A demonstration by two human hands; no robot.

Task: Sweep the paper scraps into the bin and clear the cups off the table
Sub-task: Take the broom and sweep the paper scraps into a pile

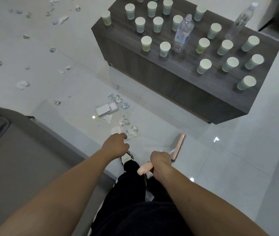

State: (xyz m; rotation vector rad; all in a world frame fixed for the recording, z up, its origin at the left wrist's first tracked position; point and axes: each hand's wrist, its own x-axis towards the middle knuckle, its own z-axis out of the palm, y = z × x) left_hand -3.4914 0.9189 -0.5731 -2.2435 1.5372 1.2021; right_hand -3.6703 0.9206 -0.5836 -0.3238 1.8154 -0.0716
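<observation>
Crumpled paper scraps (126,128) lie in a loose pile on the white tile floor just ahead of my feet, and more scraps (22,85) are scattered to the far left. Several paper cups (165,48) stand upright on the dark wooden table (152,72) at the upper right. My right hand (161,161) is shut on the pale pink handle of a dustpan (178,147), whose pan hangs just above the floor. My left hand (115,144) hovers loosely curled over the near scraps, one finger pointing forward, holding nothing.
Two clear plastic bottles (183,34) stand among the cups. A small white box (106,109) lies open on the floor by the scraps. A grey sofa (16,159) fills the lower left. My dark trousers and shoes are below the hands.
</observation>
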